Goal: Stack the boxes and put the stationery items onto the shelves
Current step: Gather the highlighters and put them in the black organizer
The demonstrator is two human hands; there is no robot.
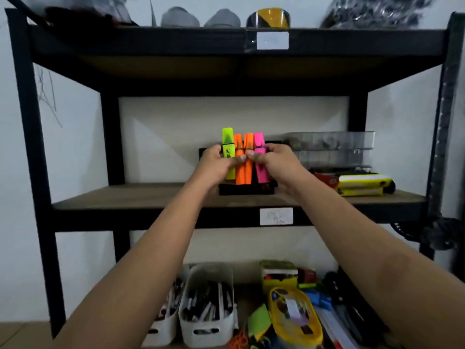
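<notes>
Head view shows the left hand [217, 163] and right hand [273, 161] together pinching four upright highlighters [243, 157] above a black holder [246, 190] at the middle shelf [130, 197] centre; released unevenly, the yellow-green one at nine o'clock could topple.

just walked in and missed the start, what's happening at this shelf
A person is holding a row of four highlighters upright with both hands: the left hand grips the yellow highlighter side, the right hand the pink highlighter side, with two orange highlighters between. They sit just over a black holder on the middle shelf. White bins of pens wait on the shelf below.
</notes>
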